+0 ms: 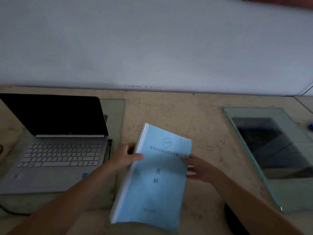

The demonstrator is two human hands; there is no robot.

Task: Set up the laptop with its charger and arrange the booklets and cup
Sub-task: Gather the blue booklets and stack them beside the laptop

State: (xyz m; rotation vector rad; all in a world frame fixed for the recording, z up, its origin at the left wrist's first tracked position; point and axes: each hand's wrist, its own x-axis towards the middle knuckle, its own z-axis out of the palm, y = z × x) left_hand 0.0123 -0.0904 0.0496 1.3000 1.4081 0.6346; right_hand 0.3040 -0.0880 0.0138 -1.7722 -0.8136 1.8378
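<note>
**Blue booklet held in both hands beside the open laptop**

The booklet (152, 177), a thick pale-blue bound stack, sat at the centre of the view, tilted with its top toward 1 o'clock and its near end over the counter (194, 116) edge. The left hand (124, 158) gripped its spine edge, thumb on the cover and fingers curled under. The right hand (201, 170) held the opposite long edge, fingers spread narrowly against the pages. At 9 o'clock the laptop (55, 150) stood open with a dark screen on a glass sheet (115, 109), and a black cable (110, 150) met its right side.

The grip looked light for a heavy stack. If either hand eased off, the near end would likely drop off the counter edge, or the loose pages at the right side could fan and crease. Swinging it toward 9 o'clock risked knocking the cable plug.

Only 1 booklet could be confirmed; whether others lay beneath it could not be told. No cup was in view. The charger brick was out of frame, with a cable trailing off at 8 o'clock. A dark rounded shape at 5 o'clock was cut off, a small blue thing at 3 o'clock was too blurred to name, and dim light hid what lay under the second glass sheet (250, 150).
</note>
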